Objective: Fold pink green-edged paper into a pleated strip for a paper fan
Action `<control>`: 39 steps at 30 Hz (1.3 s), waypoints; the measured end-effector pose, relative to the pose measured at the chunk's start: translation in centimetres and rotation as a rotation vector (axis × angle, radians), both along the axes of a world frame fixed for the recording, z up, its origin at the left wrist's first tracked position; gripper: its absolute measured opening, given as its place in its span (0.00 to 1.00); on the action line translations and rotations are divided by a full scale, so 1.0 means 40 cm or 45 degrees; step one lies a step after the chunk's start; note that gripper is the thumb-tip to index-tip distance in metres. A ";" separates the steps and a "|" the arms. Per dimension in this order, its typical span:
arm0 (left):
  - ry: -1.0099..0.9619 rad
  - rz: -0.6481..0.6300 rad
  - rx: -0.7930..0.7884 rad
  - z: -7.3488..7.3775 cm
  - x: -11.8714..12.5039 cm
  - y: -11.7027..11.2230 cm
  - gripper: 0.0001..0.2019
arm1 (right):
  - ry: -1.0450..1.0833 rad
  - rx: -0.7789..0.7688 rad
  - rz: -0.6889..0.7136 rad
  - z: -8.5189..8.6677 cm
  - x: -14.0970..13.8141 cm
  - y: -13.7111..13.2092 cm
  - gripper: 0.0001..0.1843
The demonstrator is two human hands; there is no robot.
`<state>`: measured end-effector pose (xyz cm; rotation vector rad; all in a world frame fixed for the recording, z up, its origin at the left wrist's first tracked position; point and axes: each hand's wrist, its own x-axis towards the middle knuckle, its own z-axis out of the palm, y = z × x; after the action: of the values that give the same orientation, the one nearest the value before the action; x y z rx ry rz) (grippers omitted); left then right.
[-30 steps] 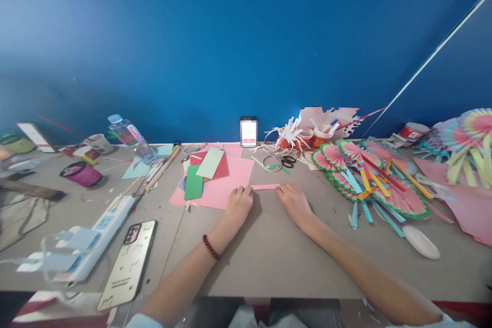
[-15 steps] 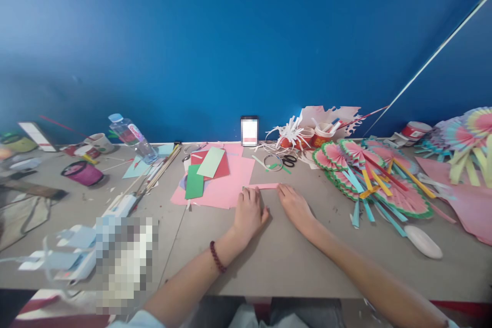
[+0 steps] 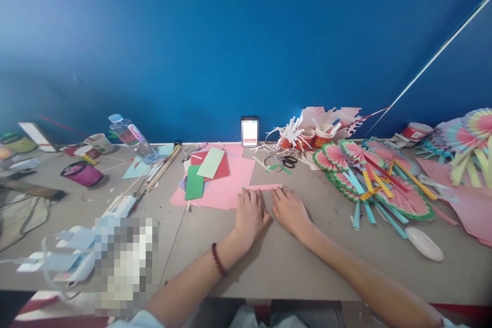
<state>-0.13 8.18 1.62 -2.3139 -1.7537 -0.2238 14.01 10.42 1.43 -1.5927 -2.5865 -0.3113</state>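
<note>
A narrow pink paper strip (image 3: 265, 187) lies crosswise on the grey table, beyond my fingertips. My left hand (image 3: 251, 215) rests at its left end, fingers bent down and holding that end against the tabletop. On the right part of the strip lies my right hand (image 3: 291, 210), its fingers apart and fingertips touching the paper. Both palms face down, and the fingers hide parts of the strip's near edge. Left of my left hand, large pink sheets (image 3: 234, 182) carry a dark green card (image 3: 194, 182), a pale green card (image 3: 211, 163) and a red card (image 3: 223, 170).
Black-handled scissors (image 3: 289, 162) and a tape ring (image 3: 272, 163) lie behind my right hand. Folded paper fans (image 3: 407, 197) and a white mouse-like object (image 3: 425, 244) are to the right. A phone (image 3: 249, 131) leans on the wall; a bottle (image 3: 134, 138) and power strip (image 3: 119, 210) are left.
My right hand has shifted slightly left along the pink strip, so the strip's right end now shows past its fingers. My left hand stays nearly in place.
</note>
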 end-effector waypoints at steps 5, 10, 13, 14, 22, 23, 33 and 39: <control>0.023 0.005 -0.024 0.011 -0.020 0.012 0.24 | -0.023 0.032 0.034 0.003 0.001 0.003 0.24; -0.081 -0.078 -0.085 0.008 -0.109 0.082 0.15 | -0.001 0.019 0.049 0.006 0.005 0.007 0.23; -0.153 -0.130 -0.085 0.000 -0.143 0.115 0.12 | 0.022 0.013 0.050 0.002 0.007 0.010 0.23; -0.158 -0.139 -0.079 -0.003 -0.147 0.120 0.12 | 0.027 0.011 0.049 0.001 0.007 0.011 0.22; -0.003 -0.264 -0.056 0.001 -0.138 0.120 0.09 | 0.041 -0.014 0.037 0.001 0.007 0.011 0.23; 0.014 -0.272 -0.039 0.000 -0.137 0.120 0.08 | 0.042 -0.014 0.032 0.000 0.008 0.011 0.23; 0.093 -0.250 -0.009 0.006 -0.117 0.103 0.09 | 0.001 0.009 0.041 0.001 0.007 0.008 0.23; 0.115 -0.133 0.033 -0.006 -0.073 0.061 0.14 | -0.034 0.046 0.039 0.006 0.002 0.002 0.25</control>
<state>-3.06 10.63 1.39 -2.3612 -1.5805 -0.1561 14.10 10.51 1.67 -1.5458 -2.6067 -0.3767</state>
